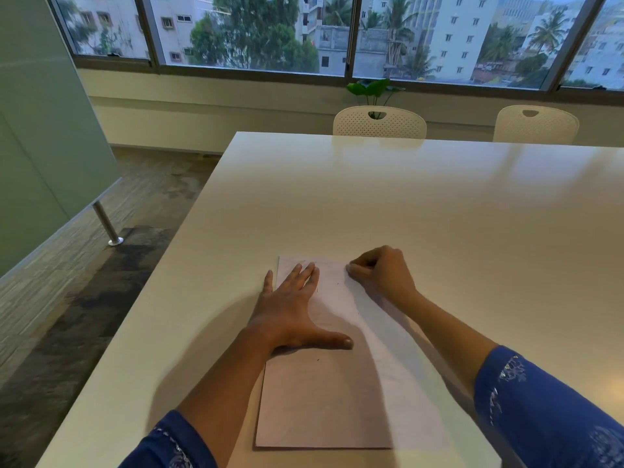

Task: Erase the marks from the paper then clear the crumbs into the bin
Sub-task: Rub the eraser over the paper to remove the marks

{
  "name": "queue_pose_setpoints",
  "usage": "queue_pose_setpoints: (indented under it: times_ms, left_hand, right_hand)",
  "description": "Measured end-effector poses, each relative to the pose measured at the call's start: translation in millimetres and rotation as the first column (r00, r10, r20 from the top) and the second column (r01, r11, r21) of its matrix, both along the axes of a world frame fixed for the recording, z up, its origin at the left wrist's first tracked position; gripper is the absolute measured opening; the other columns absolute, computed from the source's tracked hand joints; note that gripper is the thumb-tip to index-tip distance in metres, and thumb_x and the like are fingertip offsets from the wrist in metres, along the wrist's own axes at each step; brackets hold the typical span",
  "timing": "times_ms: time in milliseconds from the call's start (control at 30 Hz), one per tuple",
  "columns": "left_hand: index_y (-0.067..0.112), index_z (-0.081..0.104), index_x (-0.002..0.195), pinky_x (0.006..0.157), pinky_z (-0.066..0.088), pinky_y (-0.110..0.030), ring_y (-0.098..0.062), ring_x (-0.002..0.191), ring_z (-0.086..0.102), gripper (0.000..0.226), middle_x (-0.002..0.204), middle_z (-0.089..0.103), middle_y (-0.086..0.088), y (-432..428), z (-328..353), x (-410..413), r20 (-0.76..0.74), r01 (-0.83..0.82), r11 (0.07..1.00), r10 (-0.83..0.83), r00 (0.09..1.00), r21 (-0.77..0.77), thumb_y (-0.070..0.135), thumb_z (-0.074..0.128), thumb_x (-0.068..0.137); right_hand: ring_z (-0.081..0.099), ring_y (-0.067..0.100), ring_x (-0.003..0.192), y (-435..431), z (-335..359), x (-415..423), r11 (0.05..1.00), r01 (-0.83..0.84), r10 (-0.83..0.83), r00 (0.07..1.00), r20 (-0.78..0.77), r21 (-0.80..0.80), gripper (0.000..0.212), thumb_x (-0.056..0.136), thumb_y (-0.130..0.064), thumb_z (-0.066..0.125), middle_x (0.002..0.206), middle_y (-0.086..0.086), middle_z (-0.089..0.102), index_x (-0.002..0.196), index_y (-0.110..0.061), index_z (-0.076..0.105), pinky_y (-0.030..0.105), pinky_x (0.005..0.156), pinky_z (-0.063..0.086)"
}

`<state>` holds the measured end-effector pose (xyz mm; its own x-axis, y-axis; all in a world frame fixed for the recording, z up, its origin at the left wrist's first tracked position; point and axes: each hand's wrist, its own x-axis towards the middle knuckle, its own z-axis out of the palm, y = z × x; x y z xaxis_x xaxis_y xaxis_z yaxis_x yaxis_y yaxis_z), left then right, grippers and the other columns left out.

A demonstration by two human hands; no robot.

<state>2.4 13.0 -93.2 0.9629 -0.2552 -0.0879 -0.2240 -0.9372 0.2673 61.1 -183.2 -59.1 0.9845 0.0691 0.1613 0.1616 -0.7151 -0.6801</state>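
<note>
A pale sheet of paper (pixel 337 396) lies flat on the white table (pixel 439 204), its long side running away from me. Faint pencil marks and a few tiny dark specks show on its upper half. My left hand (pixel 290 312) presses flat on the paper's left side, fingers straight and thumb spread to the right. My right hand (pixel 380 273) sits at the paper's top right corner with its fingers curled tightly, fingertips down on the sheet. Whatever those fingers pinch is hidden; no eraser shows. No bin is in view.
The table's left edge (pixel 162 265) runs diagonally beside my left arm, with carpeted floor below. Two white perforated chairs (pixel 380 123) stand at the far side, a green plant (pixel 373 91) behind them under the windows. A glass partition with a metal post (pixel 106 224) stands left.
</note>
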Motion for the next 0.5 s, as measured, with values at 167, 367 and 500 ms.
queue_pose_setpoints:
  times_ms: [167, 367, 500]
  left_hand:
    - [0.029, -0.008, 0.159, 0.12, -0.015, -0.053, -0.003, 0.148, -0.021, 0.143, 0.163, -0.017, 0.017, -1, 3, 0, 0.008, 0.017, 1.0, -0.017, 1.0, 0.001, 0.105, 0.038, 0.046]
    - [0.03, -0.01, 0.158, 0.121, -0.011, -0.055, -0.006, 0.149, -0.021, 0.149, 0.164, -0.018, 0.015, 0, 0, 0, 0.0, -0.001, 1.0, 0.001, 1.0, 0.005, 0.11, 0.029, 0.038]
    - [0.031, -0.01, 0.158, 0.121, -0.012, -0.054, -0.005, 0.149, -0.021, 0.149, 0.163, -0.018, 0.015, 0, 1, 0, 0.001, -0.004, 1.0, 0.004, 1.0, 0.003, 0.109, 0.03, 0.038]
  right_hand:
    - [0.064, 0.009, 0.074, 30, -2, -48, 0.947, -0.314, 0.314, 0.949, -0.012, -0.069, 0.014, 0.086, -0.026, 0.074, 0.088, 0.0, 0.074, 0.093, -0.015, 0.08, 0.017, 0.072, 0.05]
    - [0.066, 0.006, 0.068, -8, -1, 4, 1.0, 0.007, -0.008, 1.0, 0.015, 0.028, 0.013, 0.086, -0.021, 0.074, 0.086, 0.004, 0.076, 0.088, -0.008, 0.079, 0.022, 0.07, 0.055]
    - [0.064, 0.007, 0.064, -10, -2, 13, 0.998, 0.063, -0.063, 0.998, -0.005, 0.002, 0.014, 0.087, -0.021, 0.073, 0.086, 0.008, 0.076, 0.088, -0.007, 0.079, 0.02, 0.065, 0.05]
